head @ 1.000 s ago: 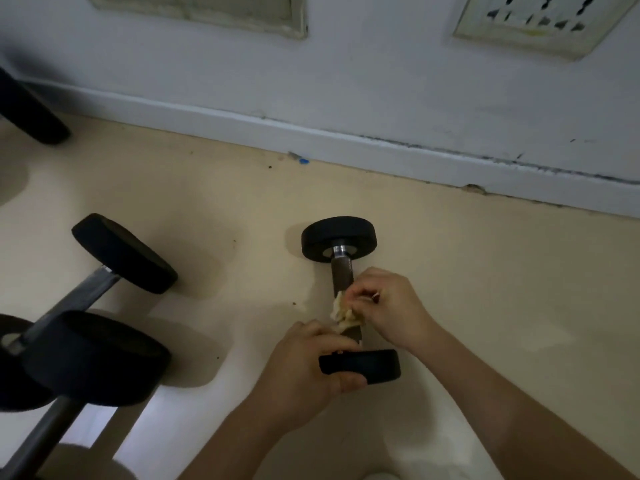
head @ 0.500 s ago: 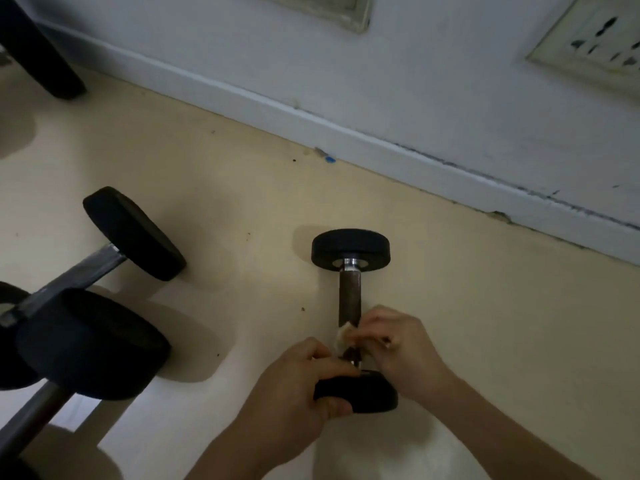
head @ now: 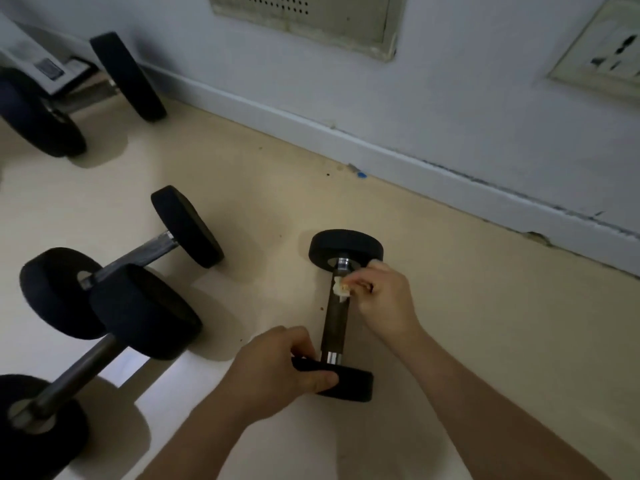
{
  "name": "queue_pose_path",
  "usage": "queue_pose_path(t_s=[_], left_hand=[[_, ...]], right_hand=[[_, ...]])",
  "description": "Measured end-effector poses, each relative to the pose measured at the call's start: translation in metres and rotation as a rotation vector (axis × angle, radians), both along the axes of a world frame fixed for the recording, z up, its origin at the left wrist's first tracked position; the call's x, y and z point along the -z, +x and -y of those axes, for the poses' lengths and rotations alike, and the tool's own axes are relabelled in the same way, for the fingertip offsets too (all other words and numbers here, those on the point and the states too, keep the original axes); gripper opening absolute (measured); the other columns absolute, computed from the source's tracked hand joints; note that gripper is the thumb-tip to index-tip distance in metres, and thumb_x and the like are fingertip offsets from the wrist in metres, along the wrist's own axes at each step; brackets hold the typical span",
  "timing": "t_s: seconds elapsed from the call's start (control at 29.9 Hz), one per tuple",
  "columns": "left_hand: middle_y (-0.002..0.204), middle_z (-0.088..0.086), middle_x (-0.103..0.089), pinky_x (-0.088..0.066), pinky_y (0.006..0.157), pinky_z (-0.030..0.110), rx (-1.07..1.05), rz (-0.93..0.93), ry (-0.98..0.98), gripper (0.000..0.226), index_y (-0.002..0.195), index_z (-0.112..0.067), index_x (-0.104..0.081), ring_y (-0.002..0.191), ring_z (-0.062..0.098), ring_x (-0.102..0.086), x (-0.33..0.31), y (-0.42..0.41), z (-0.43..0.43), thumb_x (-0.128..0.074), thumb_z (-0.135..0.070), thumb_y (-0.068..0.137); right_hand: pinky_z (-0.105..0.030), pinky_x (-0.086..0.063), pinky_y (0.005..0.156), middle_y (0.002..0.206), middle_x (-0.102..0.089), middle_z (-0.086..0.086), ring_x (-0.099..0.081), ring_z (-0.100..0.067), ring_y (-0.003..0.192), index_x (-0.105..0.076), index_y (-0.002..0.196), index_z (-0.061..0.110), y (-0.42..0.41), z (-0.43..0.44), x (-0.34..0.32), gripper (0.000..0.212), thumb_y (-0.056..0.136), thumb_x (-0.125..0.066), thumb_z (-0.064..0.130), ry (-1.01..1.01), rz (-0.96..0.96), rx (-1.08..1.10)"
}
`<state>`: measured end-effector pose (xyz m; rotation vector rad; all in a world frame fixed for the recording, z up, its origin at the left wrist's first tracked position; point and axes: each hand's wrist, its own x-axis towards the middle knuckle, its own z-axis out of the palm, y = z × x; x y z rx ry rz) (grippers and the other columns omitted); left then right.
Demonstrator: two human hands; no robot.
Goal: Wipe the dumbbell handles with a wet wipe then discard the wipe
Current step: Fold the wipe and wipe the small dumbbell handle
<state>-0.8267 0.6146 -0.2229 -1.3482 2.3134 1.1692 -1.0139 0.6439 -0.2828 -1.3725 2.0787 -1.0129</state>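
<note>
The beige floor (head: 485, 341) meets a grey wall (head: 485, 98). A large dumbbell (head: 145, 311) lies at the left, with a second large dumbbell (head: 187, 226) just behind it. The small dumbbell (head: 334, 323) lies near the wall, its handle pointing away from the person. The left grip (head: 273, 372) is curled round its near plate. The right grip (head: 384, 299) pinches the crumpled wet wipe (head: 340, 287) against the handle's far end, just below the far plate

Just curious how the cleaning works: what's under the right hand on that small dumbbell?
A crumpled wipe, pinched by the right hand against the handle's far end. The handle surface beneath wipe and hand is hidden. The left hand grips the near weight.
</note>
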Motion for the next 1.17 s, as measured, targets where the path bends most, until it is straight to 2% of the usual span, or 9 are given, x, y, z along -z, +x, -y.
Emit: queue_pose_path(t_s=[0.17,0.3,0.37,0.47,0.6,0.77,0.94,1.07,1.17], left_hand=[[0.095,-0.018,-0.061,-0.054,0.082,0.031,-0.004,-0.051,0.152,0.015,0.08,-0.041,-0.063,0.088,0.003,-0.059,0.001,0.021,0.019,-0.071,-0.028,0.081],[0.098,-0.017,-0.06,-0.049,0.084,0.02,-0.049,-0.129,0.089,0.027,0.088,-0.039,-0.061,0.094,0.002,-0.056,0.006,0.04,0.015,-0.057,-0.012,0.089],[0.102,-0.018,-0.055,-0.041,0.082,0.012,-0.004,-0.163,-0.034,0.024,0.093,-0.039,-0.06,0.096,0.002,-0.05,0.007,0.049,0.012,-0.057,-0.015,0.088],[0.103,-0.022,-0.047,-0.038,0.085,0.015,0.079,-0.162,-0.171,0.019,0.103,-0.04,-0.058,0.099,0.001,-0.041,0.007,0.058,0.009,-0.061,-0.039,0.083],[0.103,-0.022,-0.047,-0.042,0.085,0.022,0.057,-0.135,-0.238,0.029,0.108,-0.047,-0.053,0.097,0.002,-0.042,0.01,0.06,0.006,-0.06,-0.055,0.081],[0.109,-0.019,-0.045,-0.043,0.088,0.022,0.083,-0.188,-0.185,0.037,0.12,-0.052,-0.051,0.098,0.004,-0.045,0.004,0.061,0.004,-0.057,-0.032,0.091],[0.11,-0.022,-0.042,-0.034,0.083,0.006,0.038,-0.213,-0.154,0.039,0.12,-0.049,-0.056,0.099,0.001,-0.044,0.01,0.064,0.003,-0.057,-0.021,0.092],[0.111,-0.024,-0.043,-0.035,0.084,0.004,-0.034,-0.242,-0.102,0.04,0.112,-0.049,-0.059,0.1,-0.002,-0.044,0.01,0.066,0.004,-0.059,-0.015,0.091],[0.116,-0.022,-0.04,-0.035,0.095,0.012,-0.052,-0.224,-0.159,0.042,0.112,-0.047,-0.059,0.109,-0.001,-0.039,0.01,0.068,0.003,-0.059,-0.011,0.09]], right_hand=[[-0.011,-0.044,0.064,0.073,-0.055,0.017,-0.058,0.0,0.069,-0.075,0.078,0.011,0.044,-0.024,-0.011,0.015,0.081,-0.066,0.0,0.048,0.146,-0.215],[-0.022,-0.043,0.062,0.077,-0.055,0.004,-0.053,-0.012,0.067,-0.076,0.086,0.012,0.032,0.032,0.0,0.017,0.081,-0.065,0.001,0.019,-0.003,0.067],[-0.015,-0.042,0.064,0.078,-0.054,0.007,-0.053,-0.008,0.068,-0.076,0.085,0.012,0.051,0.025,-0.001,0.017,0.08,-0.065,0.0,0.035,0.009,0.024],[-0.004,-0.037,0.066,0.075,-0.05,0.017,-0.049,0.006,0.067,-0.076,0.084,0.013,0.071,0.001,-0.011,0.015,0.081,-0.066,0.002,0.066,0.049,-0.218],[-0.007,-0.036,0.065,0.078,-0.052,0.012,-0.048,0.004,0.066,-0.076,0.087,0.014,0.058,0.042,-0.005,0.016,0.081,-0.066,0.003,0.055,0.013,0.009],[-0.005,-0.041,0.067,0.075,-0.053,0.018,-0.054,0.003,0.067,-0.076,0.082,0.012,0.081,0.008,-0.012,0.014,0.08,-0.068,0.001,0.09,0.081,-0.238],[-0.017,-0.042,0.065,0.078,-0.054,0.007,-0.053,-0.008,0.069,-0.075,0.085,0.012,0.068,0.048,-0.003,0.014,0.082,-0.065,0.003,0.056,0.002,0.033],[-0.011,-0.044,0.065,0.074,-0.055,0.015,-0.056,-0.004,0.069,-0.076,0.078,0.013,0.084,0.01,-0.012,0.016,0.079,-0.067,0.0,0.053,0.111,-0.256],[-0.013,-0.038,0.062,0.073,-0.05,0.013,-0.049,-0.001,0.064,-0.075,0.084,0.012,0.063,0.052,0.0,0.013,0.081,-0.067,0.003,0.033,0.046,-0.022]])
